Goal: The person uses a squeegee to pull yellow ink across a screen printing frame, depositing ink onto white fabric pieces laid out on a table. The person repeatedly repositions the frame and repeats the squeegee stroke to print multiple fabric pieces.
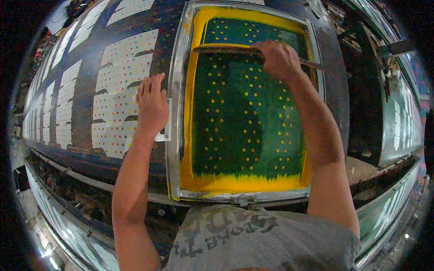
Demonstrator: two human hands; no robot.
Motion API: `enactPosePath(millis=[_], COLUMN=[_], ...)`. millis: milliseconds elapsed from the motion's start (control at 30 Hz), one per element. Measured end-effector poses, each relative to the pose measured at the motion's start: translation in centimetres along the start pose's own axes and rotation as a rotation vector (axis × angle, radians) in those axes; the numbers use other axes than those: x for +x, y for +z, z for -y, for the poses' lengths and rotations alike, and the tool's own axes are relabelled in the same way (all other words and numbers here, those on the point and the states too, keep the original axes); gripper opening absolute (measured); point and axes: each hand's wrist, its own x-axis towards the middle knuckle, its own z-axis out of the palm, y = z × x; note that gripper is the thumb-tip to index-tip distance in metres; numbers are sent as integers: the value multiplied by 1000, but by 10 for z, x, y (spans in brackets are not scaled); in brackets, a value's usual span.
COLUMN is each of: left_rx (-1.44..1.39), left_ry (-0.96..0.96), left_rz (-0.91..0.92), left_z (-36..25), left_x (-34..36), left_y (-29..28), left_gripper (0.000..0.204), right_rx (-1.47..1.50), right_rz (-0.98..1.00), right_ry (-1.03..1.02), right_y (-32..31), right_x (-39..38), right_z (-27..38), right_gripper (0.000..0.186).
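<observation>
A screen-printing frame (174,167) with pale metal sides lies in front of me. Its dark green mesh (230,140) carries rows of small yellow dots, and yellow ink (244,183) lines the borders, thickest along the near end. Toward the far end, a long squeegee (226,49) lies crosswise over the mesh. My right hand (279,59) is closed around the squeegee, right of its middle. My left hand (153,104) is beside the frame's left side, fingers stretched out and holding nothing. Whether it touches the frame is unclear.
White pieces with coloured dots (122,90) lie in rows on the dark table (169,40) to the left. Another long table with pale pieces (400,122) stands at the right, across a dark gap. A rail (90,183) runs along the near table edge.
</observation>
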Motion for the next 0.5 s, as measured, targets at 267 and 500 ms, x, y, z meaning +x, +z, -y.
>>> enactPosePath(millis=[267, 500], left_rx=[-31, -28], left_ry=[-30, -32], left_rz=[58, 58], left_z=[-3, -1], left_x=[2, 0], left_y=[-6, -6], left_gripper=[52, 52], right_rx=[-43, -22], right_rz=[135, -38], right_ry=[118, 69], right_y=[18, 30], right_x=[122, 148], right_z=[-81, -109], right_gripper=[45, 51])
